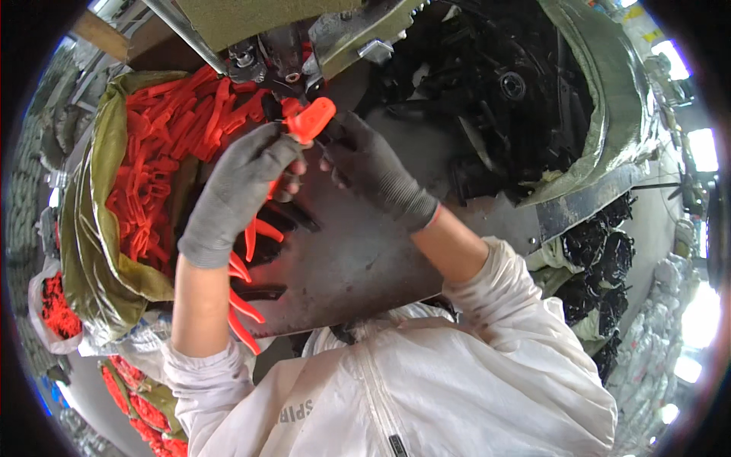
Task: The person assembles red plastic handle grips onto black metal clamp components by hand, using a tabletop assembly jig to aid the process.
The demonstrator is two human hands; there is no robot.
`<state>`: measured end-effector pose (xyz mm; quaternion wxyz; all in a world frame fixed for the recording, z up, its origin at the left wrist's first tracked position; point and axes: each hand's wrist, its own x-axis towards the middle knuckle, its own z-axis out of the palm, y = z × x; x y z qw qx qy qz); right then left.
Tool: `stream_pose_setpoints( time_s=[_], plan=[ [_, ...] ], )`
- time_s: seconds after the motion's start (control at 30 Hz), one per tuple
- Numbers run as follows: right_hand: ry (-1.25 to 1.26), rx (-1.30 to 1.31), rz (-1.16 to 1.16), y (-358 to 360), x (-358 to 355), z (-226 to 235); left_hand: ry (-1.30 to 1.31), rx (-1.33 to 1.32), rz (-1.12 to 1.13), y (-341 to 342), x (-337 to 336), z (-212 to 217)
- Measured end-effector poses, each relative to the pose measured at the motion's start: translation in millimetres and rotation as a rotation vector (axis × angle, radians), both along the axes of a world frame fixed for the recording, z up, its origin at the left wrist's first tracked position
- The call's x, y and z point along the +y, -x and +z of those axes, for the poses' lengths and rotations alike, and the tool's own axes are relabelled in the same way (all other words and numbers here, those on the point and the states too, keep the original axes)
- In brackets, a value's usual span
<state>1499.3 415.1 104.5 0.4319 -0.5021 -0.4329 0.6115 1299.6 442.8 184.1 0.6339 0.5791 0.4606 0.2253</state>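
Observation:
My left hand (232, 183), in a grey knit glove with bare fingertips, is closed around a red plastic part (314, 119) whose rounded end sticks up past the thumb. Close on its right, my right hand (373, 164) wears the same kind of glove. Its fingers are curled beside the red part's end; what they pinch, if anything, is lost against the dark background. Just beyond both hands stands a metal machine head (293, 68). Below my left wrist several red curved handles (245, 311) lie at the table edge, with black pieces (268, 292) among them.
A green sack (95, 228) full of red plastic parts (148, 179) stands at the left. At the right, another sack (620, 91) holds a heap of black parts (495, 91). The dark metal table (365, 263) spans between them. More black parts (598, 259) lie lower right.

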Motion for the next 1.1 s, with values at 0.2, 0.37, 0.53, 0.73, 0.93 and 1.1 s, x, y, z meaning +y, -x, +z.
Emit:
stream_pose_setpoints(
  time_s=[0.2,0.37,0.53,0.73,0.93,1.1],
  plan=[
    [-0.530,-1.156,0.156,-38,49,-42,-0.040,-0.066,0.134,8,4,-76],
    [-0.175,-0.624,-0.146,-90,66,-72,-0.318,0.191,0.016,33,23,-107],
    [-0.166,-0.093,-0.129,-45,14,19,0.061,-0.102,0.252,-5,18,-59],
    [-0.067,-0.127,-0.048,-38,19,19,0.052,-0.009,0.142,-18,36,-38],
    [-0.172,-0.223,-0.021,-27,19,25,-0.327,0.068,-0.017,6,45,-61],
    [-0.128,-0.149,0.044,-25,30,15,-0.184,0.209,0.013,-12,46,-53]
  ],
)
